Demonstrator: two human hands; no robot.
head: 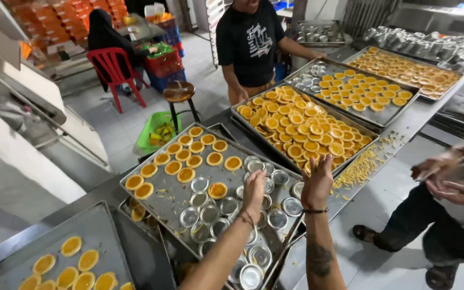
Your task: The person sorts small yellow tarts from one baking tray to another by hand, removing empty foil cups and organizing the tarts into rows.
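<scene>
Dozens of small round metal tart moulds (226, 207), most of them empty and shiny, crowd the near half of a large steel baking tray (159, 201) on a long steel worktable (398, 177), and the person's two bare hands hang just above them. The left hand (254, 189) is held over the moulds with its fingers curled loosely together, and it cannot be told whether it grips anything. The right hand (317, 181) is raised at the tray's right edge, fingers spread apart and holding nothing. The far half of the same tray carries rows of golden egg tarts (186, 156), and one tart (217, 189) sits alone among the empty moulds, just left of the left hand. The step in hand looks like sorting baked tarts from their tins; a next move would call for lowering a hand onto one tin or tart and pinching it lightly by the rim. Further along the table, a tray heaped with loose tarts (307, 126) stands beside pastry crumbs (358, 166). A person in a black shirt (249, 43) stands behind it. Another person's hands (441, 177) reach in from the right. A red plastic chair (115, 67) stands on the floor beyond.
</scene>
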